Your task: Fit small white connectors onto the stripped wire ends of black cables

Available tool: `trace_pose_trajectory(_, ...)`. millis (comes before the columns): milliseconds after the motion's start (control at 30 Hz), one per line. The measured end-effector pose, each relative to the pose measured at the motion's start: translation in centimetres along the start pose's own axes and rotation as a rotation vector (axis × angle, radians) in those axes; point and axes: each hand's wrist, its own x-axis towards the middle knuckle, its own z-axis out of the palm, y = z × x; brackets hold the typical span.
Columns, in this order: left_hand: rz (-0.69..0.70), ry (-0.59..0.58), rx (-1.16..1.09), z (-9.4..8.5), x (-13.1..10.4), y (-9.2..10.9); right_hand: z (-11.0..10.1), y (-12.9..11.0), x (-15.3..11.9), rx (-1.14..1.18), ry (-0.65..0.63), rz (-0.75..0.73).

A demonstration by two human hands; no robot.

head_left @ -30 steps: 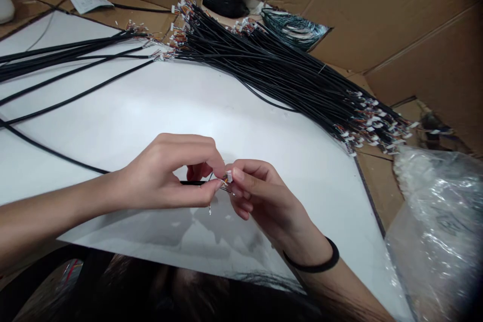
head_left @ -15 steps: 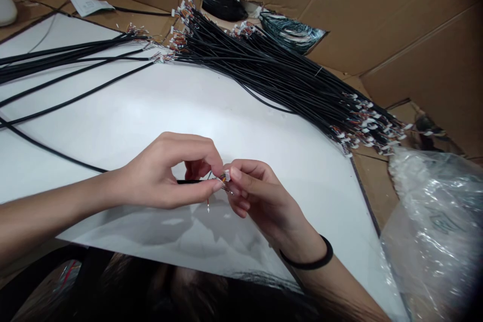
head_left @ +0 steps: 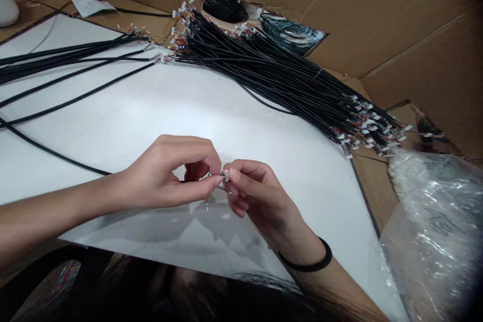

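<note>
Above the white board (head_left: 162,105), my left hand (head_left: 177,171) pinches the thin wires at the end of a black cable (head_left: 68,160) between thumb and forefinger. The cable runs off to the left, partly hidden behind my wrist. A small white connector (head_left: 226,175) sits between the thumb and forefinger of my right hand (head_left: 252,186), just beside my left fingertips. Some wires reach toward the connector; whether they are seated in it is too small to tell. A loose reddish wire (head_left: 207,205) with a crimped tip dangles below my left thumb.
A large bundle of black cables (head_left: 264,70) with white connectors lies across the back. More black cables (head_left: 75,50) lie at the left. A clear plastic bag (head_left: 433,231) is at the right. Behind stands a cardboard wall (head_left: 377,15) with cut openings; a white container (head_left: 6,5) is far left.
My left fingertips have shifted slightly at the wires, and the orange wire seen by the connector is now covered. Both hands otherwise stay in place.
</note>
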Motion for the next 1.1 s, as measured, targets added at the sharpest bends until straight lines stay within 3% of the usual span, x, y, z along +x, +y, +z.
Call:
trace_pose_trajectory(533,0.105,-0.021,0.321,0.2,-0.4,-0.1,0.1,0.1,0.0,-0.032,0.079,0.006)
trace_pose_trajectory(867,0.305,-0.001,0.624,0.3,-0.9,-1.0,0.1,0.2,0.1,-0.092,0.157,0.003)
trace_pose_trajectory(1000,0.276,-0.008,0.517,0.1,-0.7,-0.9,0.0,0.2,0.0,-0.099,0.163,-0.011)
trace_pose_trajectory(1100,0.080,-0.034,0.243,-0.2,-0.1,-0.5,-0.1,0.2,0.0,-0.098,0.155,-0.026)
